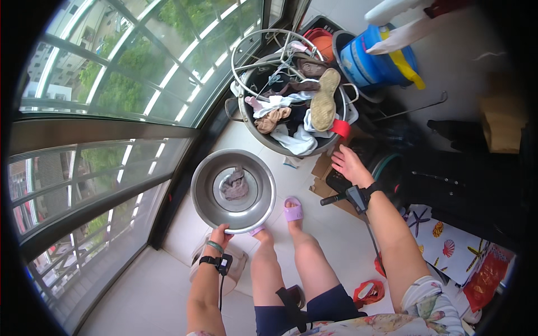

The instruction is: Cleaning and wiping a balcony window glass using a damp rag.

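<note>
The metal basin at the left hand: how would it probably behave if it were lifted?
The basin looks like shiny metal, so probably stiff. It seems light for its size, with only a crumpled cloth inside. Because the left hand holds just one side of its rim, it may tip toward the far side.

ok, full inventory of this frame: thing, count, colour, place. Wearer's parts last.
basin: 1, silver, centre-left
cloth: 1, grey-purple, in basin
tub: 1, grey, top centre
clothing: several, mixed, in tub
shoe sole: 1, tan, atop clothing
ring frame: 1, pale, over tub
bucket: 1, blue and yellow, top right
box: 1, brown, far right
printed sheet: 1, white, right
red bag: 1, red, lower right
window: multi-pane, dark-framed, left
slippers: 2, lilac, on feet
shorts: 1, navy, bottom centre
legs: 2, bottom centre
left hand: 1, on basin's near rim
right hand: 1, open, below tub
Dark clutter at right: unclear.
</note>
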A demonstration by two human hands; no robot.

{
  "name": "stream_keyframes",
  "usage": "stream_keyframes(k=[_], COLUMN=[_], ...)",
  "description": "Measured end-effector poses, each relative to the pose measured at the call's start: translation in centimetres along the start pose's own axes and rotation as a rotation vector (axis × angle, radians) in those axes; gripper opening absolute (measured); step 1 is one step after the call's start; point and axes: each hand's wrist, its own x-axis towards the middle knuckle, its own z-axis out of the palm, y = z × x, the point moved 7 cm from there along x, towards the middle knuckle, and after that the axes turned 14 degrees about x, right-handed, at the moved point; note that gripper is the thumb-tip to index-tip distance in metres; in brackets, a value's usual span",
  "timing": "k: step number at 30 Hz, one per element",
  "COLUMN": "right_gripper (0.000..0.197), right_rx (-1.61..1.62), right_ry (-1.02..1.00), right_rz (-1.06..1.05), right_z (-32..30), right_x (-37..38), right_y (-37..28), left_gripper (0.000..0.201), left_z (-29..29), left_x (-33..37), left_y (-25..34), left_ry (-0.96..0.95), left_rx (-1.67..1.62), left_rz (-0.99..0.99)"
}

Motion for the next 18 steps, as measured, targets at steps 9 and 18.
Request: stream_keyframes(k=[9, 18], right_gripper=[0.024, 0.041], right_rx=[0.153, 0.131], right_ry=[-0.134, -0.196], right_rz=[0.081, -0.138], right_z=[3.9, 4.2], right_x=[6.0, 8.5], right_y=[4.8, 5.0], left_gripper=[0.01, 0.008], left_z=[-2.8, -3.6], left_x=[14.3, 21.9], left_y=[-0.2, 0.0], left_ry=[0.016, 0.048], left_rx=[-0.002, 0.052], left_rz=[0.036, 0.013])
